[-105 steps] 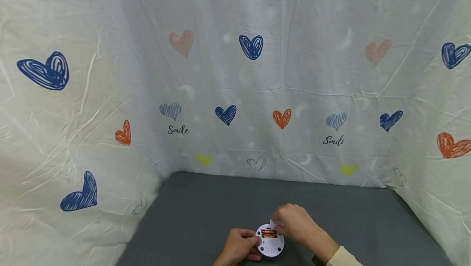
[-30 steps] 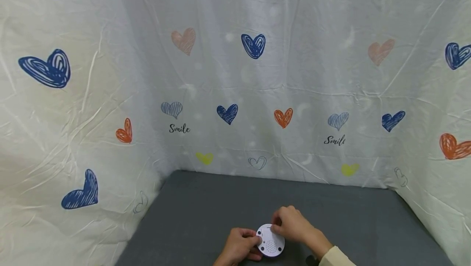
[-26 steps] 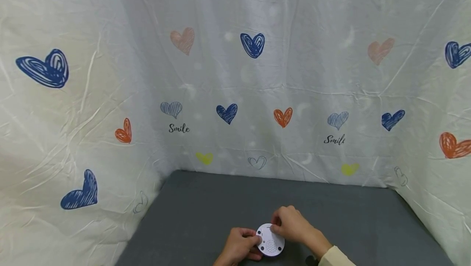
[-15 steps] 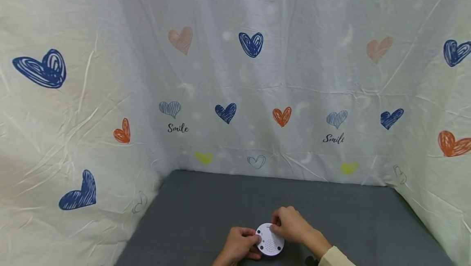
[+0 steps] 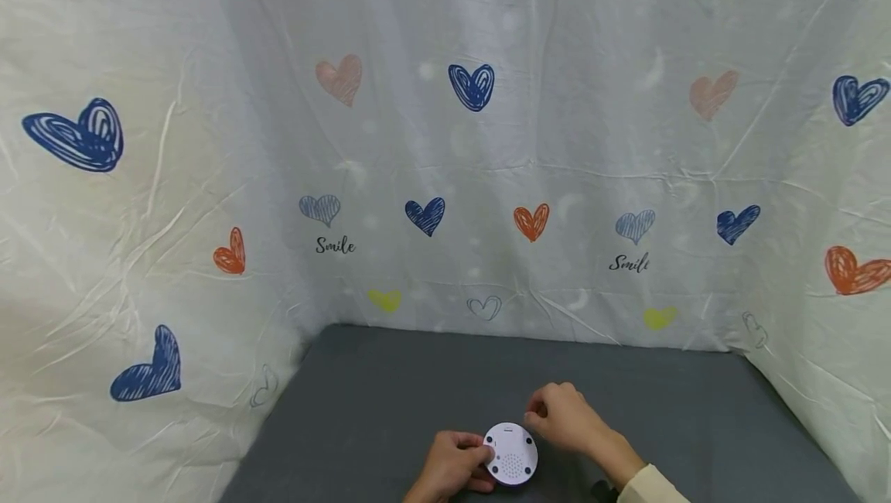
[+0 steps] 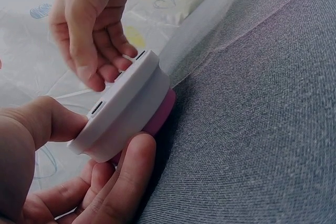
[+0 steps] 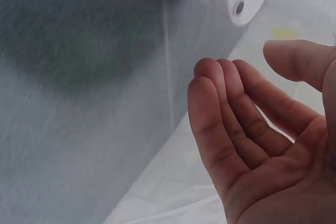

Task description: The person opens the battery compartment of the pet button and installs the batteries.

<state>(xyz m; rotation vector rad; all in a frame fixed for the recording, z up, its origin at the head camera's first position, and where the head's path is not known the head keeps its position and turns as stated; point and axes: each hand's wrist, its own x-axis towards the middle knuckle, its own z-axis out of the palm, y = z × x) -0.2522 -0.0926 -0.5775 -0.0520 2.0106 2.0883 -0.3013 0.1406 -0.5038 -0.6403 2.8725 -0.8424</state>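
My left hand [image 5: 448, 463] grips the rim of a round white battery-powered device [image 5: 513, 453] low in the head view, thumb on its top face. That face has dark round feet, a cluster of small holes and a closed battery cover [image 5: 508, 433]. In the left wrist view the device [image 6: 123, 103] is tilted, with a pink part [image 6: 161, 113] on its underside; thumb and fingers pinch it from both sides. Just off its upper right edge is my right hand [image 5: 567, 419], holding nothing. The right wrist view shows its fingers [image 7: 207, 114] loosely bent and apart from the thumb.
A dark grey tabletop [image 5: 418, 379] lies under both hands. White cloth [image 5: 585, 131] printed with hearts and "Smile" hangs behind it and on both sides. A small dark object [image 5: 602, 491] shows beside the right sleeve [image 5: 650, 485].
Earlier the batteries were exposed and my right hand held the white cover; then the cover lay over them under its fingers. Now the right hand has let go and moved up-right.
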